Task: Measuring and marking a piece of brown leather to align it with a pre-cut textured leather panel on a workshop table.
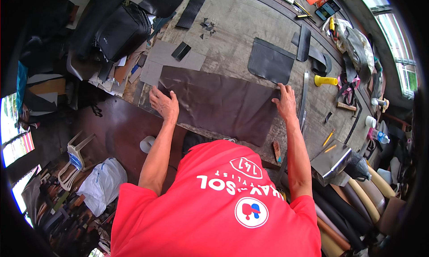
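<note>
A dark brown sheet of leather or leather-like material (218, 104) lies creased across the near part of the worktable (231, 25). At its left edge is my left hand (165, 104), thumb and fingers apart, the thumb over the sheet. My right hand (286, 101) touches the upper right corner with thumb and fingertips; whether it pinches the material I cannot tell. Just beyond that corner lies a black panel (271, 60) with a folded-looking top band. A metal ruler (304, 96) runs beside my right wrist. Grey board pieces (157, 60) sit at the sheet's upper left, carrying a small black piece (181, 51).
Black strips (304, 42), a yellow funnel-like object (325, 80), pencils (328, 138) and a shiny metal box (331, 161) are to the right. Black bags or stacked sheets (124, 32) crowd the left. Material rolls (345, 203) stand lower right; a plastic chair (75, 159) is lower left.
</note>
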